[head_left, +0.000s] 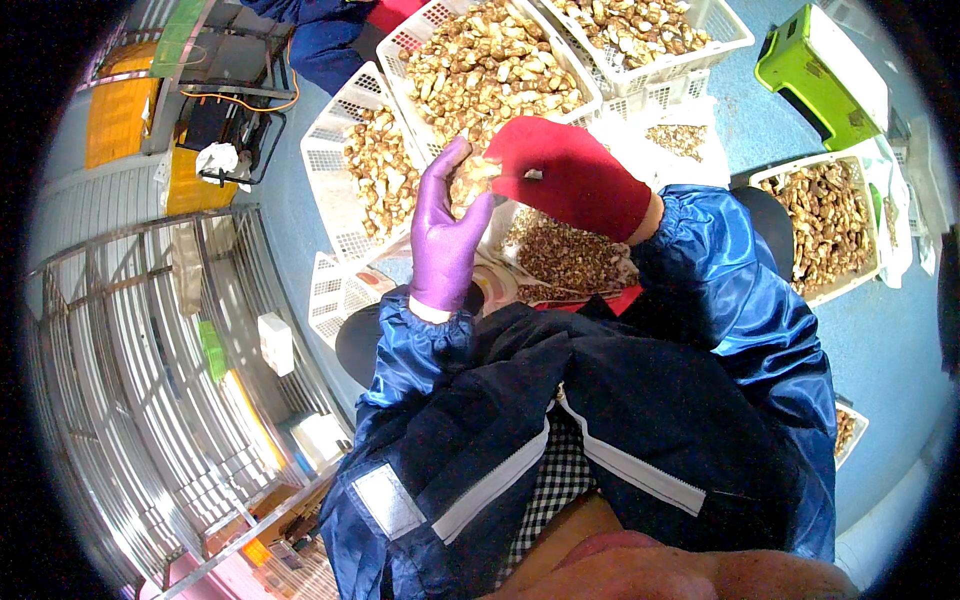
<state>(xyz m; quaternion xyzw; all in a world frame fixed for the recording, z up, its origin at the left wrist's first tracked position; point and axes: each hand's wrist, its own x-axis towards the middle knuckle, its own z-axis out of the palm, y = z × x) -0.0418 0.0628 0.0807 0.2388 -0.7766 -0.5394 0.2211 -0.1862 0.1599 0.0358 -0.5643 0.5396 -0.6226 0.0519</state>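
My left hand (446, 232), in a purple glove, curls its fingers and thumb around a pale tan mushroom (472, 184). From the other side my right hand (572, 178), in a red glove, reaches in with its fingers bent and pressed together, their tips at the mushroom. A small whitish bit shows by the red fingers; what they grip is mostly hidden. Both hands are above a heap of small dark brown trimmings (572, 258). Just beyond them stands a white perforated basket (592, 103) filled with brown-and-cream mushrooms (490, 70).
More mushroom baskets stand left (330, 150), back right (735, 38) and right (872, 215). A green-and-white stool (835, 75) is at the far right. Metal racking (150, 400) lines the left side. Another person's dark blue clothing (325, 50) shows at the back.
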